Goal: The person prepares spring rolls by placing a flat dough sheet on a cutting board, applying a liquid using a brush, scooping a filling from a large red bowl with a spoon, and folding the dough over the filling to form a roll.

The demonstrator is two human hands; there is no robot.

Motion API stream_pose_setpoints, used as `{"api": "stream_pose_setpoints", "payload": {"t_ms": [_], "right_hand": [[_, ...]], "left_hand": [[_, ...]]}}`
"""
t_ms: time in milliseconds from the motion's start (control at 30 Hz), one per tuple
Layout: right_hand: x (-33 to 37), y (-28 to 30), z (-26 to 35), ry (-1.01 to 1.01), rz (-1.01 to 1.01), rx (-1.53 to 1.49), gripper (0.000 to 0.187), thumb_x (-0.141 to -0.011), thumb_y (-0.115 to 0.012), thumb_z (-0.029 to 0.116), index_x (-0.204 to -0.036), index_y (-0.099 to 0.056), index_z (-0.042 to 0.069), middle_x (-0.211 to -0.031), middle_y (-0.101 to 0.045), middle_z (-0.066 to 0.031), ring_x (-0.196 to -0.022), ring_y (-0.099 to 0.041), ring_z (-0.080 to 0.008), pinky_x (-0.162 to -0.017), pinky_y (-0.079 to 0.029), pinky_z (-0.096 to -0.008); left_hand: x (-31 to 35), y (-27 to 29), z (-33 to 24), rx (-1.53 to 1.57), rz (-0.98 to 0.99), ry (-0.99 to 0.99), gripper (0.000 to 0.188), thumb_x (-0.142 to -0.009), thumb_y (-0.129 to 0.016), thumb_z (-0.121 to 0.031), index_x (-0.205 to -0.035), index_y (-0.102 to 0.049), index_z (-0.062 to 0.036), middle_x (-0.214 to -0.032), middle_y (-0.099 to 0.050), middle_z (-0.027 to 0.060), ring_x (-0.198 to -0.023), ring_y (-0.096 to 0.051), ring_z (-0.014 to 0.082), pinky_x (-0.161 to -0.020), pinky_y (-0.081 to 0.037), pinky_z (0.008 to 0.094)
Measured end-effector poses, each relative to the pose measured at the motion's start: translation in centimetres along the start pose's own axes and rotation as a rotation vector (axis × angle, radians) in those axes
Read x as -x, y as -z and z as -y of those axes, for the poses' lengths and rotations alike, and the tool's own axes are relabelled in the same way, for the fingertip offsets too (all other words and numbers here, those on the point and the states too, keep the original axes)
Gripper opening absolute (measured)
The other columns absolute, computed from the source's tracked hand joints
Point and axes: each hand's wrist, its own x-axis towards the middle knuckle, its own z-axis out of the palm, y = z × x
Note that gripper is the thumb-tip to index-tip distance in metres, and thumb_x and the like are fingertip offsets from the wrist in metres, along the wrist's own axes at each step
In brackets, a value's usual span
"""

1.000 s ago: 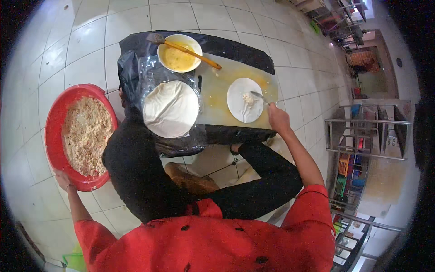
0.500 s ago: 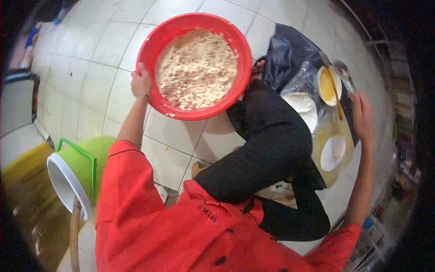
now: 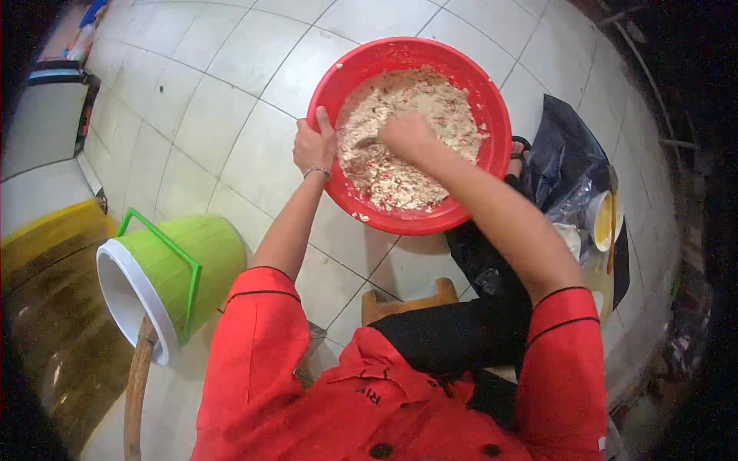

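A red plastic basin (image 3: 496, 115) holds a crumbly, pale flour mixture (image 3: 430, 104) with small red bits in it. My left hand (image 3: 314, 144) is closed on the basin's left rim, thumb over the edge. Inside the basin, my right hand (image 3: 407, 137) is a fist around a metal spoon (image 3: 367, 143); only a bit of the spoon shows at the mixture's surface, and most of it is hidden by the hand.
A green bucket (image 3: 181, 257) with a white rim lies tipped at the left, a wooden stick (image 3: 138, 384) at its mouth. At the right are a black plastic bag (image 3: 565, 150) and a white bowl (image 3: 602, 219) of yellow stuff. A wooden stool (image 3: 411, 301) shows below the basin.
My right hand has come from beside the yellow bowl at the right into the basin with the spoon. The view has shifted, and my left hand still grips the rim.
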Motion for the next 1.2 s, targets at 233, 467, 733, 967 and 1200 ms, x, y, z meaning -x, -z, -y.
{"api": "stream_pose_setpoints", "payload": {"t_ms": [233, 467, 733, 967, 1200], "right_hand": [[1.7, -5.7, 4.4, 0.144, 0.105, 0.038, 0.015, -0.082, -0.059, 0.014, -0.079, -0.073, 0.011, -0.083, -0.073, -0.0104, -0.078, -0.072, -0.0243, -0.062, -0.056, -0.0407], [3.5, -6.1, 5.1, 0.014, 0.359, -0.136, 0.022, -0.087, -0.056, 0.015, -0.097, -0.074, 0.008, -0.099, -0.073, -0.0113, -0.093, -0.071, -0.0291, -0.077, -0.057, -0.0423], [3.7, -2.1, 3.5, -0.002, 0.395, -0.419, 0.034, -0.091, -0.050, 0.023, -0.104, -0.070, -0.001, -0.109, -0.068, -0.0211, -0.100, -0.066, -0.0365, -0.088, -0.052, -0.0459], [1.8, -4.8, 3.0, 0.102, 0.325, -0.472, 0.038, -0.094, -0.047, 0.033, -0.095, -0.070, 0.003, -0.098, -0.068, -0.0233, -0.098, -0.064, -0.0405, -0.089, -0.049, -0.0491], [1.2, -3.9, -1.6, 0.056, 0.446, -0.725, 0.033, -0.088, -0.050, 0.034, -0.094, -0.073, 0.011, -0.077, -0.068, -0.0136, -0.069, -0.064, -0.0272, -0.067, -0.051, -0.0423]], "left_hand": [[-0.2, 0.2, 0.7, 0.028, 0.015, 0.005, 0.070, -0.094, -0.032, -0.067, -0.105, -0.057, -0.0017, -0.098, -0.067, 0.0249, -0.093, -0.065, 0.0443, -0.081, -0.048, 0.0539], [-0.3, 0.0, 0.7, 0.019, 0.019, 0.021, 0.073, -0.094, -0.030, -0.068, -0.106, -0.056, -0.0017, -0.099, -0.067, 0.0250, -0.093, -0.065, 0.0445, -0.081, -0.049, 0.0542], [-0.3, 0.2, 0.6, 0.011, 0.033, 0.025, 0.071, -0.094, -0.032, -0.068, -0.107, -0.056, -0.0022, -0.099, -0.067, 0.0261, -0.095, -0.065, 0.0440, -0.081, -0.049, 0.0538], [0.0, 0.2, 0.5, -0.001, 0.021, 0.025, 0.071, -0.094, -0.031, -0.067, -0.107, -0.056, -0.0021, -0.098, -0.067, 0.0270, -0.094, -0.065, 0.0449, -0.081, -0.049, 0.0541], [-0.3, -0.2, 1.0, -0.003, 0.017, 0.025, 0.073, -0.094, -0.028, -0.068, -0.108, -0.056, -0.0026, -0.097, -0.067, 0.0279, -0.094, -0.065, 0.0461, -0.082, -0.049, 0.0547]]}}
